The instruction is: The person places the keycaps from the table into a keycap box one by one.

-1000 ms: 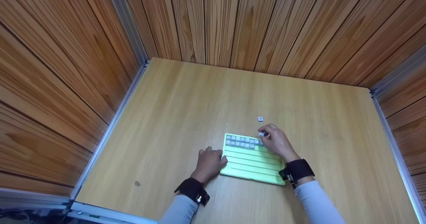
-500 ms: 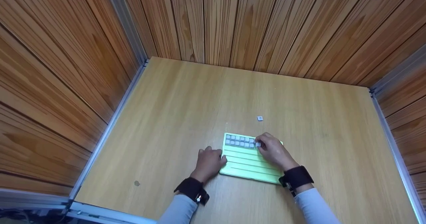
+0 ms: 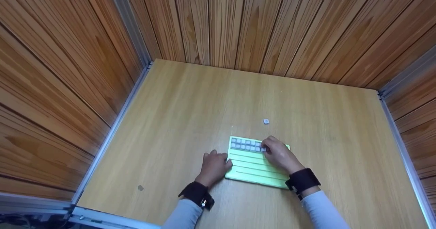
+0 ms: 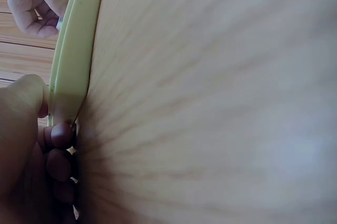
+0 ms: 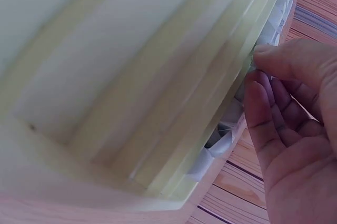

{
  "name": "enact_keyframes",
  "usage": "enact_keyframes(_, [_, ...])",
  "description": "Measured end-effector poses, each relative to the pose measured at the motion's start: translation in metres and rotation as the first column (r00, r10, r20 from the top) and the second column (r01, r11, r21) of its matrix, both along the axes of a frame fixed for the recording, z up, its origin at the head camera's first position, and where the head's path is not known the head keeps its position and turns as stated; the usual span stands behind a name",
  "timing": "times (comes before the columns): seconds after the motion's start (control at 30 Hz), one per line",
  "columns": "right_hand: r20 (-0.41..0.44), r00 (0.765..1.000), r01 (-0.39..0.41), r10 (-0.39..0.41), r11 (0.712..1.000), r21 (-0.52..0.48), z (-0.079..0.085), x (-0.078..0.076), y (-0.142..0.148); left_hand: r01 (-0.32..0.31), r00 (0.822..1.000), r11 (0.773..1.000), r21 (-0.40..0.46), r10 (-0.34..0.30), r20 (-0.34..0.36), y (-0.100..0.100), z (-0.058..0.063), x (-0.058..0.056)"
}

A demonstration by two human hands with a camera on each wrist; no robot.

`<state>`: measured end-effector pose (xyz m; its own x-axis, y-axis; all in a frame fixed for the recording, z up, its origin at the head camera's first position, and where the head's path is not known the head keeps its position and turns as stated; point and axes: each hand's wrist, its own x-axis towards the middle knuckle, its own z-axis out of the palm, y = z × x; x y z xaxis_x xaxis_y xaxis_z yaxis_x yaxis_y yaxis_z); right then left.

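A light green ridged tray lies on the wooden table, with short rows of pale grey keycaps along its far left part. My left hand grips the tray's left edge, thumb on top and fingers at the side, as the left wrist view also shows. At the right end of the second row, my right hand pinches a small keycap between thumb and index finger, down at the tray. The fingers hide most of that piece and part of the far row.
One loose keycap lies on the table beyond the tray. Wood-plank walls stand at the back and both sides, with metal rails along the table's edges. A dark spot marks the table at front left.
My right hand has come from above the tray's far edge, nearer and lower, bringing the keycap to the second row's end; it then lowered slightly. My left hand has stayed put.
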<state>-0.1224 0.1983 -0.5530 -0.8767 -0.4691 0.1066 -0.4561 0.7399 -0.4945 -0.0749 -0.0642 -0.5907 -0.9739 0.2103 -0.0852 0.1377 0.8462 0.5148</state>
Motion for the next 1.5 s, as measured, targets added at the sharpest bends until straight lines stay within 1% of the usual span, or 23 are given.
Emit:
enact_keyframes(0.23, [-0.043, 0.998, -0.043, 0.043, 0.999, -0.012, -0.003, -0.003, 0.000, 0.006, 1.000, 1.000, -0.014, -0.006, -0.018, -0.001, -0.002, 0.000])
enact_keyframes(0.5, [0.024, 1.000, -0.018, 0.017, 1.000, 0.011, -0.001, -0.006, -0.003, 0.004, 1.000, 1.000, -0.003, -0.004, -0.024, -0.001, -0.003, -0.001])
enact_keyframes(0.73, [0.036, 0.999, -0.018, 0.018, 1.000, 0.023, 0.005, -0.007, -0.003, 0.002, 1.000, 1.000, -0.015, -0.002, -0.009, -0.001, -0.003, -0.002])
enact_keyframes(0.87, [0.033, 0.999, 0.004, -0.005, 0.999, 0.042, 0.012, -0.010, -0.003, -0.005, 1.000, 1.000, -0.007, 0.005, 0.000, -0.002, -0.004, -0.002])
enact_keyframes(1.0, [0.022, 0.999, 0.034, -0.036, 0.997, 0.066, 0.019, -0.014, -0.002, -0.008, 1.000, 1.000, 0.000, 0.008, -0.016, -0.001, -0.003, -0.002])
enact_keyframes(1.13, [0.006, 0.999, 0.045, -0.046, 0.995, 0.087, 0.024, -0.019, 0.000, -0.011, 0.999, 1.000, 0.008, 0.012, -0.030, -0.001, -0.002, -0.001])
enact_keyframes(1.4, [0.000, 0.999, 0.051, -0.051, 0.993, 0.105, 0.030, -0.031, 0.004, -0.016, 1.000, 1.000, 0.006, 0.016, -0.013, 0.000, -0.002, 0.000])
enact_keyframes(1.5, [-0.030, 0.999, 0.047, -0.044, 0.993, 0.109, 0.029, -0.037, 0.006, -0.013, 1.000, 1.000, 0.010, 0.014, -0.007, 0.000, -0.002, 0.000])
